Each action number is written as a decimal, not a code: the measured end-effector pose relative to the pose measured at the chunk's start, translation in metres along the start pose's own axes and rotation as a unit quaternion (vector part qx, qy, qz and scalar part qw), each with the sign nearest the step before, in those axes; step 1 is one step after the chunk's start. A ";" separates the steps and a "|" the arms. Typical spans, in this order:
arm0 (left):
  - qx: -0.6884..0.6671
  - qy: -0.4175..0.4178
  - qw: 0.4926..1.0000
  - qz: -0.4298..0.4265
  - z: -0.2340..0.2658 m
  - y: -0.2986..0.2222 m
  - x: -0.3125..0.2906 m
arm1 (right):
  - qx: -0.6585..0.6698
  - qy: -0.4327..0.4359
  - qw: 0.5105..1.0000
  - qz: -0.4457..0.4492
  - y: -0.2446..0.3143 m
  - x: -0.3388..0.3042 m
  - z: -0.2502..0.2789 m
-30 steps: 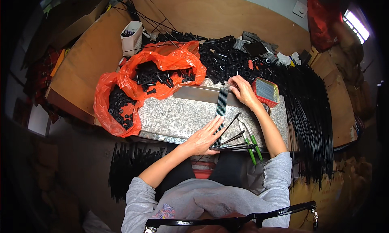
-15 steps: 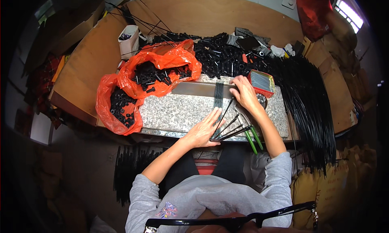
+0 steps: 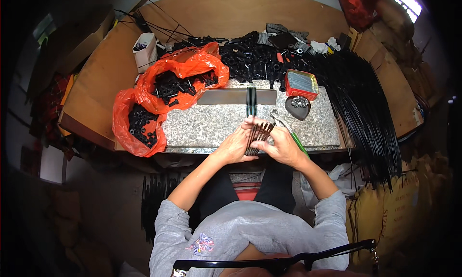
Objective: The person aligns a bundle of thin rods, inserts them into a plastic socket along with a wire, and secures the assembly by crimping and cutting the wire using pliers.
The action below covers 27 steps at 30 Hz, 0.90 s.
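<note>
Thin black rods (image 3: 258, 131), bunched near-to-far, are gripped by both closed hands, left hand (image 3: 236, 144) and right hand (image 3: 284, 147), near a red tin (image 3: 301, 83) far right.

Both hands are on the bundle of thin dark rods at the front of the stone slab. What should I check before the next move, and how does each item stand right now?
1. Bundle of thin dark rods held from both sides: ok. The left hand and right hand both grip it.
2. Rod ends level: cannot tell. The top ends look fanned, the lower ends are hidden.
3. Green-handled pliers apart from the hands: not ok. They lie on the slab right against the right hand.
4. Stone slab bare beside the hands: ok.
5. Rods lying in the grey metal channel still in place: ok.
6. Orange bags of black parts off the working spot: ok.
</note>
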<state>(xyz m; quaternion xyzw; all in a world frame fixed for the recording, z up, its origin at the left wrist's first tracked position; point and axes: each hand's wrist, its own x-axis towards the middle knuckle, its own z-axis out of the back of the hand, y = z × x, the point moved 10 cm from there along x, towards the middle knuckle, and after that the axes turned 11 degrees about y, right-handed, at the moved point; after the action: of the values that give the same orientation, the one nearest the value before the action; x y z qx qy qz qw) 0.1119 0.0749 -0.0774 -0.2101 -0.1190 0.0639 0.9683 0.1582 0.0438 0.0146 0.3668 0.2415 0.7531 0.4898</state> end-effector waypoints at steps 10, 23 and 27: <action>0.146 0.133 0.974 0.113 0.009 -0.002 -0.009 | 0.027 0.051 0.998 -0.004 0.007 0.004 -0.003; -0.469 -0.219 0.849 0.100 0.113 -0.057 -0.018 | 0.079 0.220 0.972 -0.037 -0.055 0.019 0.025; -0.465 -0.216 0.853 0.095 0.113 -0.057 -0.014 | -0.419 -0.125 0.878 -0.197 -0.199 0.014 0.170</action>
<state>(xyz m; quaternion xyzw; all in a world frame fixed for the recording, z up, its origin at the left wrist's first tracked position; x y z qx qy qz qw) 0.0740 0.0651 0.0441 -0.6273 -0.3201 0.1370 0.6966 0.4001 0.1383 -0.0207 0.1631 -0.0928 0.6201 0.7617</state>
